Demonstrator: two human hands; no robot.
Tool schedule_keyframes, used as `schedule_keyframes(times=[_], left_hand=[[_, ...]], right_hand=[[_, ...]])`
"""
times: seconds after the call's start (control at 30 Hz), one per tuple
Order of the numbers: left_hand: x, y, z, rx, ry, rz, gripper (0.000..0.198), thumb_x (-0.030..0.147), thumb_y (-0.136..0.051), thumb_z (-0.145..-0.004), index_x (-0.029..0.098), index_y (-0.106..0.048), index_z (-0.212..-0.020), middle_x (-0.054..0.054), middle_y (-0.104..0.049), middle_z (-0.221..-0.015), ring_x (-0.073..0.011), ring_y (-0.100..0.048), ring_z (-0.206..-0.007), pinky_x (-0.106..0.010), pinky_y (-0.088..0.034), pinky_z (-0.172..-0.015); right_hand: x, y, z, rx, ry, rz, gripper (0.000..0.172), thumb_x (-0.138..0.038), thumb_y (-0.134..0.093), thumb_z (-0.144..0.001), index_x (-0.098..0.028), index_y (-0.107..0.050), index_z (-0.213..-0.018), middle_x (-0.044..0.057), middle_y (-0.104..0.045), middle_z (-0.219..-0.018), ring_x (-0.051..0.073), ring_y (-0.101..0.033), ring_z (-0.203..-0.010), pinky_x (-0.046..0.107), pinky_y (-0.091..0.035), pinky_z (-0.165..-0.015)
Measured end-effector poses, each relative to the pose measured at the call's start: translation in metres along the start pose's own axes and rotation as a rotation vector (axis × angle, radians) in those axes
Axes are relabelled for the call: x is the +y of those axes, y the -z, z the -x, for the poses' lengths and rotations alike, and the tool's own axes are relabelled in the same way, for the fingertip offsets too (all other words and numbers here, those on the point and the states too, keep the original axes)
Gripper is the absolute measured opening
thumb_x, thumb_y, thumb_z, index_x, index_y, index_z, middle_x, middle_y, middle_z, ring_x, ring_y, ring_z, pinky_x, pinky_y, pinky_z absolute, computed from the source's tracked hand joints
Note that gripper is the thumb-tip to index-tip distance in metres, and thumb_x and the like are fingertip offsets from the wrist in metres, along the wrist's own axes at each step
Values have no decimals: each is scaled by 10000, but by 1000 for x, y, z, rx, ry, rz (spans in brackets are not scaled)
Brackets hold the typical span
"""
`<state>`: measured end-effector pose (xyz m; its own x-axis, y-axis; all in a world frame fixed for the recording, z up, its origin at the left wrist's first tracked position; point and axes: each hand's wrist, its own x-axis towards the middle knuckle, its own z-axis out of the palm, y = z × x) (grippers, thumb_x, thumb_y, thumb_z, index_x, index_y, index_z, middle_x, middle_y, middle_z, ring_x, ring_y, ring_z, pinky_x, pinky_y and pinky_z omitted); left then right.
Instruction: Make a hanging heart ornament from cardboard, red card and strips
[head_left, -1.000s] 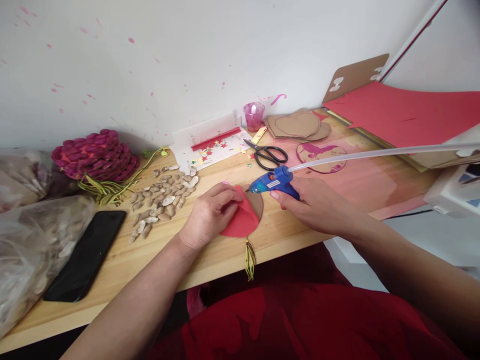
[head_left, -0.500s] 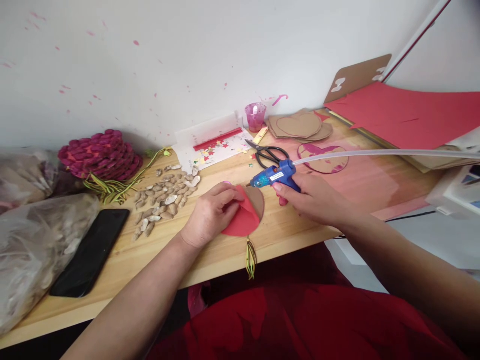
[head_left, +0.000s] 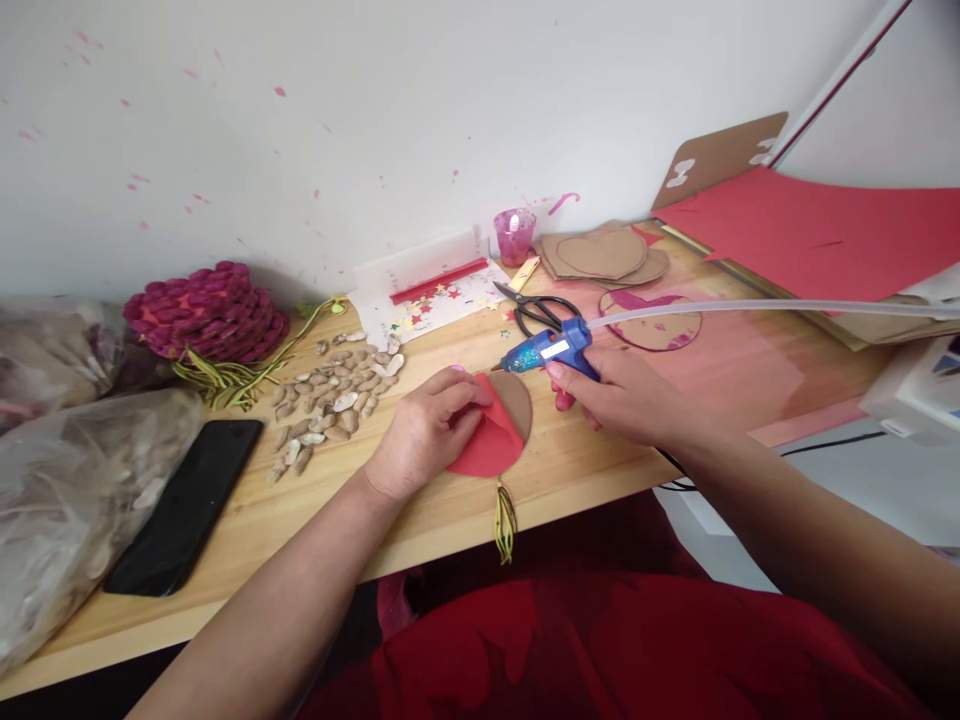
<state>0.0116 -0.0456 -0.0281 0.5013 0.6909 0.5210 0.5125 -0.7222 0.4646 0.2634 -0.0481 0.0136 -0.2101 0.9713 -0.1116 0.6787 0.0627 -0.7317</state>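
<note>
My right hand (head_left: 626,400) grips a blue glue gun (head_left: 551,349) with a long clear glue stick (head_left: 765,310) trailing to the right. Its nozzle points left at a brown cardboard disc (head_left: 519,403). A red paper piece (head_left: 487,445) lies on that disc, and my left hand (head_left: 427,430) pinches its upper edge and folds it back off the cardboard. A yellow-green tassel (head_left: 504,520) hangs from the disc over the table's front edge.
On the wooden table (head_left: 315,510) lie a black phone (head_left: 187,500), scattered seeds (head_left: 330,390), black scissors (head_left: 540,305), a pink cup (head_left: 514,235), cardboard hearts (head_left: 600,252) and a magenta woven piece (head_left: 206,310). Plastic bags (head_left: 67,500) sit at the left, red sheets (head_left: 810,225) at the right.
The glue gun has lifted slightly and shifted right, its nozzle now just above the disc's top edge. My left hand still holds the red paper folded back.
</note>
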Motion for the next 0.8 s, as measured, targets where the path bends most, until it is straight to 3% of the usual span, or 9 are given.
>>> schedule_keyframes(times=[0.8], left_hand=[[-1, 0, 0, -5, -24, -4, 210, -4, -633, -857, 171, -692, -960, -67, -698, -1023, -169, -688, -978, -280, -572, -853]], right_hand=[[12, -1, 2, -59, -17, -50, 414, -504, -492, -979, -188, -605, -736, 44, -696, -726, 135, -571, -533, 304, -424, -582]])
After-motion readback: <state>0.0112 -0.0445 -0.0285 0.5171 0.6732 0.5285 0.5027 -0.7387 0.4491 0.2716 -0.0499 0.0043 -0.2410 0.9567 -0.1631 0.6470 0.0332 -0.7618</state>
